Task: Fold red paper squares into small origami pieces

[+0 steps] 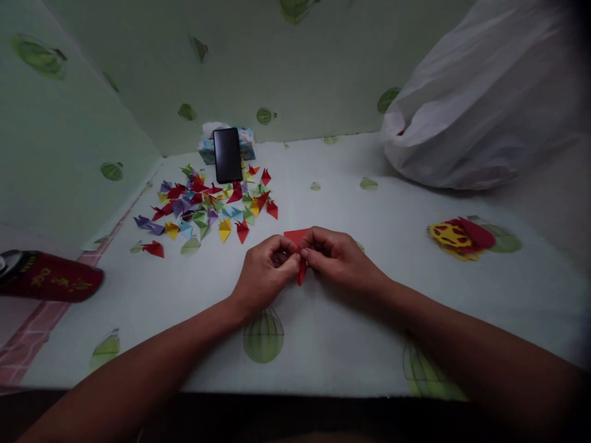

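Between my two hands, over the middle of the table, is a red folded piece of paper [297,235]. Its flat upper edge shows above the fingers and a narrow point hangs below them. My left hand [270,266] pinches it from the left with thumb and forefinger. From the right, my right hand [339,255] pinches the same paper, its thumb meeting the left thumb. The fingers hide the paper's middle. A spread of small folded paper cranes [225,230] in red, yellow, green, blue and purple lies beyond my left hand.
A black phone [228,155] leans on a tissue pack [206,149] at the back. A red can [60,277] stands at the far left. At right are yellow and red cut-out pieces [455,237] and a large white plastic bag [466,104]. The patterned tablecloth [323,344] covers the table.
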{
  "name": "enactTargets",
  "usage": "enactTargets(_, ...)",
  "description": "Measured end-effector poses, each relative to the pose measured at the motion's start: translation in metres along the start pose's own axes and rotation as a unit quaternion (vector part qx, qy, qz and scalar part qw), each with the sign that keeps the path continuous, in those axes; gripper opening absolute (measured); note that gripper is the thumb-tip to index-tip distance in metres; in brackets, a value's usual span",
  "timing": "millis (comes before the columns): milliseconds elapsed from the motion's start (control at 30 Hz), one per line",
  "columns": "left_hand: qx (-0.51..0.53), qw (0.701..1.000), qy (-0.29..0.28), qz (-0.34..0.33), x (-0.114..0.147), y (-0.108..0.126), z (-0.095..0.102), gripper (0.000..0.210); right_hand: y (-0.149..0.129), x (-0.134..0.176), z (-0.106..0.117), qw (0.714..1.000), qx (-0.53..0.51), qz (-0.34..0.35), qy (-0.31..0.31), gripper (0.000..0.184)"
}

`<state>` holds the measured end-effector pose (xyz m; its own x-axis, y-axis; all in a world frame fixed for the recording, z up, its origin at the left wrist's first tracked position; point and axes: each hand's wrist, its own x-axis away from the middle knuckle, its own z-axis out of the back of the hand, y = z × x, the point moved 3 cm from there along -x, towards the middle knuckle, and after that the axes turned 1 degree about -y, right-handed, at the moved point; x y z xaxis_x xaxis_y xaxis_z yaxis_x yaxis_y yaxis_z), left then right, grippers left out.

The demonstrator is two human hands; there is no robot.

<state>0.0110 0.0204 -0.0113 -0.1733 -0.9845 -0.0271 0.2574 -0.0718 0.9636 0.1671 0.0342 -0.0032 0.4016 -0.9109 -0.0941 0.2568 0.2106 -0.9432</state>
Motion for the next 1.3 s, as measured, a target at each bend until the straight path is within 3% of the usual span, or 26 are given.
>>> enactTargets(200,-0.058,0.998,0.015,-0.033,0.0004,0.002,0.0004,0.009,-0.0007,0.0004,-0.0013,1.0,0.007,0.007,0.0,0.012)
enactTargets(467,-0.079,0.996,0.015,-0.03,0.0018,0.0056,-0.0002,0.008,-0.0008,-0.0006,-0.002,1.0,0.009,0.013,-0.012,0.011)
enactTargets(833,0.025,0.999,-0.011,0.018,0.0005,0.0038,0.0001,0.011,0.0041,-0.0021,0.0006,1.0,-0.018,0.006,-0.016,0.01)
enactTargets(1033,0.023,1.0,0.014,0.016,0.0001,0.0042,0.0023,0.01,0.0022,-0.0017,0.0016,1.0,0.012,0.013,-0.02,0.012)
enactTargets(1300,0.062,0.997,0.006,0.042,-0.0021,0.003,0.0028,0.012,0.0008,-0.002,0.0017,1.0,0.005,0.002,-0.028,0.012)
